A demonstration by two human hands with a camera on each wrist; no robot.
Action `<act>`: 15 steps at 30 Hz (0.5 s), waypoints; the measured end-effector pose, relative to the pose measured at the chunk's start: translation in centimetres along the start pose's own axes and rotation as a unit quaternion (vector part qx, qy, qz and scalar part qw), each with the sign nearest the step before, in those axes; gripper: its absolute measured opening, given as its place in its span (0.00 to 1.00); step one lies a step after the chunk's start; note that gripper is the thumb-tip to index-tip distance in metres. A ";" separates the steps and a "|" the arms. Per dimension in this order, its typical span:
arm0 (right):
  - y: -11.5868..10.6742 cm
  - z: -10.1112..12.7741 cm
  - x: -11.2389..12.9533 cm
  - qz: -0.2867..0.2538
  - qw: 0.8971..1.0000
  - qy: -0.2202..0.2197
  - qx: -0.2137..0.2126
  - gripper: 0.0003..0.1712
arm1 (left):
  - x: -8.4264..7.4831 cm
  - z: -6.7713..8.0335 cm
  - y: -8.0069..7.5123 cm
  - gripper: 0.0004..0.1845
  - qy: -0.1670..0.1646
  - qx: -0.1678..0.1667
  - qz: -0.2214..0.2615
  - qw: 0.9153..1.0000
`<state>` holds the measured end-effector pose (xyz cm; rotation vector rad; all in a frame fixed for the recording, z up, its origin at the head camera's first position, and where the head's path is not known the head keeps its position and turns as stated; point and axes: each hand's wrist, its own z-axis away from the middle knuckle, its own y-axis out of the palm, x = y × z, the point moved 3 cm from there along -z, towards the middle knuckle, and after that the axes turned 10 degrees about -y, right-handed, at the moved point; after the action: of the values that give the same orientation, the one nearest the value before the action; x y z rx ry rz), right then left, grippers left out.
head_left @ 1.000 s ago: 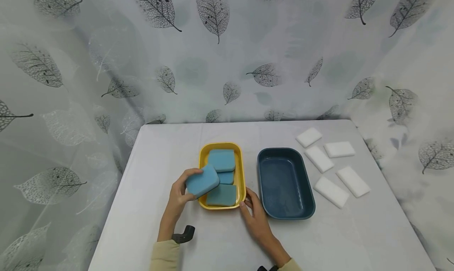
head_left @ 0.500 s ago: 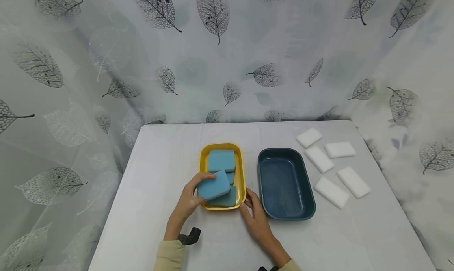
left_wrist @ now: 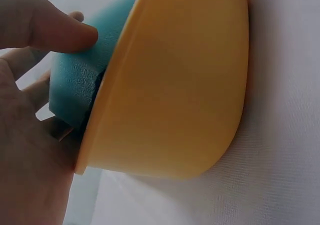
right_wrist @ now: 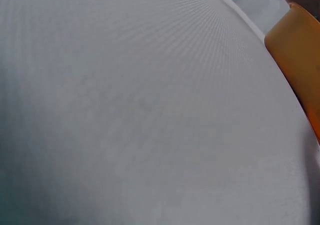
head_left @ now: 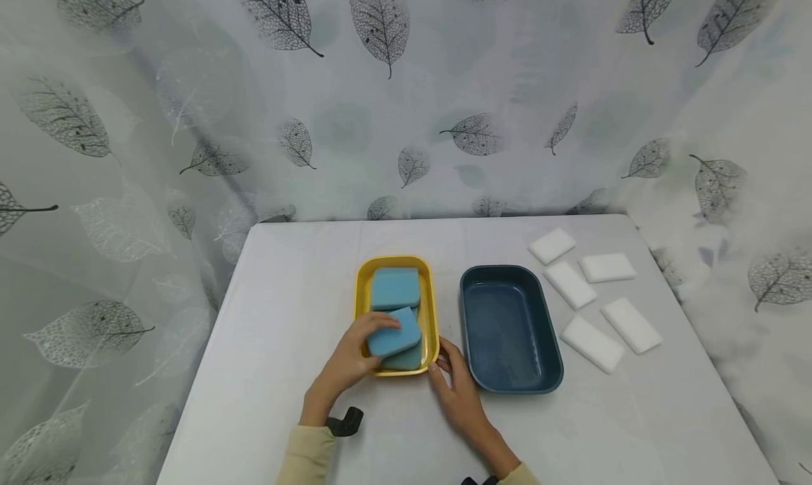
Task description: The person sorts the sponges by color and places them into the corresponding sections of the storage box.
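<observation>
A yellow tray (head_left: 431,298) stands at the table's middle with several blue sponges in it. My left hand (head_left: 358,347) grips one blue sponge (head_left: 396,337) over the tray's near end, on top of the others. The left wrist view shows that sponge (left_wrist: 80,80) under my thumb, behind the yellow tray wall (left_wrist: 175,95). My right hand (head_left: 453,376) rests against the tray's near right corner, fingers touching its rim. Another blue sponge (head_left: 395,287) lies at the tray's far end.
A dark blue tray (head_left: 510,383) stands right of the yellow one. Several white sponges (head_left: 593,344) lie on the white tablecloth further right. A leaf-printed curtain hangs behind and at both sides. The right wrist view shows tablecloth and the yellow tray's edge (right_wrist: 297,55).
My left hand has carried the blue sponge rightward from the tray's left rim and lowered it onto the sponges inside. The right hand has stayed at the tray's corner.
</observation>
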<state>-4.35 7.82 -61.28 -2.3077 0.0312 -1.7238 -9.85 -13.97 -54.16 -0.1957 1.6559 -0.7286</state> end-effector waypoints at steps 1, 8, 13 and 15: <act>0.0 0.0 0.0 0.000 1.000 0.001 0.001 0.32 | 0.0 -0.1 0.1 0.38 0.003 0.000 -0.012 1.000; 0.0 0.0 0.0 0.000 1.000 -0.002 0.002 0.32 | -0.2 -0.2 0.4 0.37 0.054 -0.011 -0.072 0.996; 0.1 0.0 0.0 -0.007 1.000 0.004 -0.001 0.32 | -0.2 -0.4 0.4 0.38 0.065 -0.023 -0.098 0.993; 0.1 0.0 0.1 -0.012 1.000 0.006 -0.002 0.32 | -0.2 -0.4 0.4 0.38 0.061 -0.026 -0.106 0.992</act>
<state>-4.29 7.68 -61.24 -2.3095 0.0090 -1.7499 -10.05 -13.37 -54.19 -0.3753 1.7899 -0.8715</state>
